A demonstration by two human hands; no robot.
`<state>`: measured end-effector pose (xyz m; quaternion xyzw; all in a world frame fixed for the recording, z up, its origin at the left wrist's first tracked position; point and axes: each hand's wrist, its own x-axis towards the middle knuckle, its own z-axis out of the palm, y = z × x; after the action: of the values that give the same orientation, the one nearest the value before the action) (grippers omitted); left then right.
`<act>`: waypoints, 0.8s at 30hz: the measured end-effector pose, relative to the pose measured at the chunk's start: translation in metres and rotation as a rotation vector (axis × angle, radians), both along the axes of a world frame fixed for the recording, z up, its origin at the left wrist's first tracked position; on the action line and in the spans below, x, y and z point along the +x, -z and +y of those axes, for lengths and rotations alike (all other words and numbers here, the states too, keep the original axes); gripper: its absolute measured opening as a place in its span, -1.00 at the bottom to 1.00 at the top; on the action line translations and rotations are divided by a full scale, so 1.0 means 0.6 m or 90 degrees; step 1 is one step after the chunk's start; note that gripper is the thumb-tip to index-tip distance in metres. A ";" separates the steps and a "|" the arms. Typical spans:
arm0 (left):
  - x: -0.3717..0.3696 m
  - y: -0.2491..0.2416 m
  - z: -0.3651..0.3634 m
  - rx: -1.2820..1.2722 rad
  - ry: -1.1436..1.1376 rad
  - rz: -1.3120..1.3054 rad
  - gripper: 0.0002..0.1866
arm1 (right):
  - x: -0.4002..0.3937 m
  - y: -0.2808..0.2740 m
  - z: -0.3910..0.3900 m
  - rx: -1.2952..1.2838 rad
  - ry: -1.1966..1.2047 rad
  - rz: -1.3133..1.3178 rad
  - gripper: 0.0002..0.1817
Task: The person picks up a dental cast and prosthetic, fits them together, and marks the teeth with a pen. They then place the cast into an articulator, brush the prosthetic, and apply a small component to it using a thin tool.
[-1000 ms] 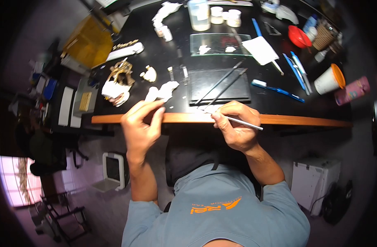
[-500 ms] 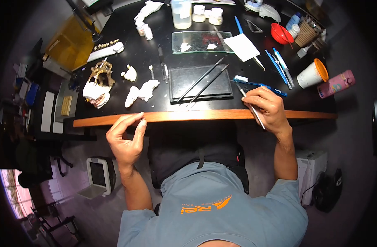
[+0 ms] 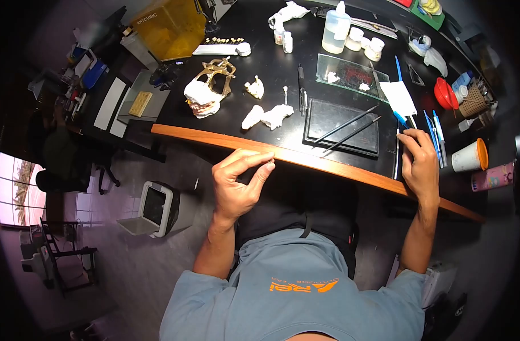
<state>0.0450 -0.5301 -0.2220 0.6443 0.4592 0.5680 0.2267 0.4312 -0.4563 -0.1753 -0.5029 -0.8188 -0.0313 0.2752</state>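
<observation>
My left hand (image 3: 240, 181) is in front of the wooden table edge, thumb and forefinger pinched on a tiny pale piece too small to name. Over the right side of the table is my right hand (image 3: 422, 165), its fingers curled down. A slim metal-coloured tool (image 3: 397, 154) lies along its fingertips, apparently on the table. A blue handle-like piece (image 3: 401, 118) shows just above the fingers; what they grip is hidden. Left of this hand, two thin brushes (image 3: 351, 133) rest across a black slab (image 3: 328, 116).
A dental model in a metal articulator (image 3: 206, 96) and crumpled white tissue (image 3: 277, 116) are at the left. Behind the slab are a glass plate (image 3: 342, 78) with white dabs, a clear bottle (image 3: 335, 31) and jars (image 3: 374, 49). A white cup (image 3: 464, 159) stands right.
The view has turned left. My right hand has moved forward over the table, and the slim tool no longer slants through its grip. My left hand keeps its pinch.
</observation>
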 end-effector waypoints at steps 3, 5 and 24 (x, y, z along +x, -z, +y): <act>0.018 0.003 0.002 0.026 0.024 -0.018 -0.79 | -0.053 -0.018 -0.026 0.100 -0.040 0.123 -0.74; 0.044 0.003 0.000 -0.008 0.053 -0.077 -0.83 | -0.105 -0.016 -0.049 0.087 -0.165 0.243 -0.74; 0.075 -0.002 -0.007 -0.227 0.186 -0.208 -0.81 | -0.242 0.065 -0.048 0.089 -0.406 0.369 -0.67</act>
<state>0.0903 -0.5345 -0.2206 0.5537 0.4114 0.5356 0.4872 0.2859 -0.4853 -0.2145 -0.1930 -0.8179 0.1422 0.5231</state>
